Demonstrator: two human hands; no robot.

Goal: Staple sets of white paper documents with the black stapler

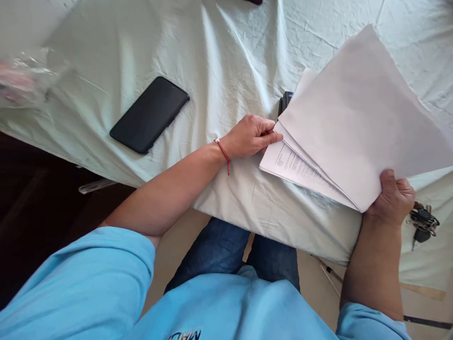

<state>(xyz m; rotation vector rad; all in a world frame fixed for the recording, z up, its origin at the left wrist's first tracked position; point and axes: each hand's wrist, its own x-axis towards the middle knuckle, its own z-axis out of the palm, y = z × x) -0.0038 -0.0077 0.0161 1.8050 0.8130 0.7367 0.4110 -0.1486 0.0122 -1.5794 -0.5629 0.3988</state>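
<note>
A stack of white paper sheets [354,108] is spread between my two hands above the cloth. My right hand [392,196] grips the near right edge of the stack, thumb on top. At the left corner, my left hand [256,134] pinches some sheets between thumb and fingers; a red string bracelet is on that wrist. Lower in the stack, a printed sheet [297,165] shows lines of small text. The top sheets look blank and fan out to the right. Part of a black object [286,100] pokes out from beneath the papers; its kind is hidden.
A black smartphone [150,114] lies on the pale tablecloth [226,61] to the left. Clear plastic wrapping [28,80] with something pink sits at the far left. A bunch of keys [423,221] rests by my right wrist. The table's front edge runs before my lap.
</note>
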